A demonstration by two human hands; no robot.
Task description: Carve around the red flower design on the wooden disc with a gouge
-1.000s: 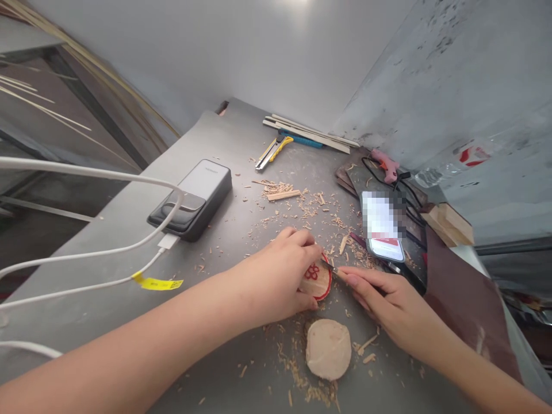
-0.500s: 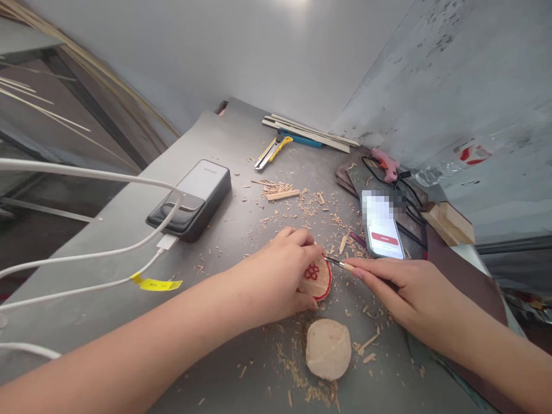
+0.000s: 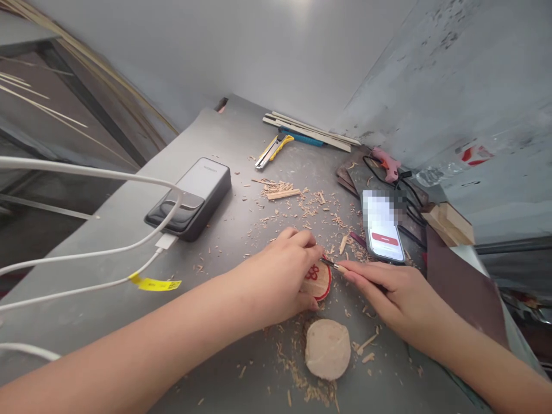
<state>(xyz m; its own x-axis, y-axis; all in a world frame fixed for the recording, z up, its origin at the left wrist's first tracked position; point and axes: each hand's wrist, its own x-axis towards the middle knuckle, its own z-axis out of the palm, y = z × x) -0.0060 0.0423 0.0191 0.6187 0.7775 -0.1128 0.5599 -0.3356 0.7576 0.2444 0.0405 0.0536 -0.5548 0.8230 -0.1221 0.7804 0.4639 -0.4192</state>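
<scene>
Looks like edge carving: left hand [image 3: 288, 270] curled around the red-rimmed wood slice [image 3: 319, 283] on the counter [image 3: 233, 391], right hand [image 3: 394, 287] pinching a slim carving tool [image 3: 335, 266] at its edge. Next stroke probably wants light, steady pressure.

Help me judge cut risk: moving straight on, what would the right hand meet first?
Through its pale-handled metal tool, the right hand would likely meet the round, red-rimmed wooden disc, then the left hand; tip depth is unclear.
</scene>
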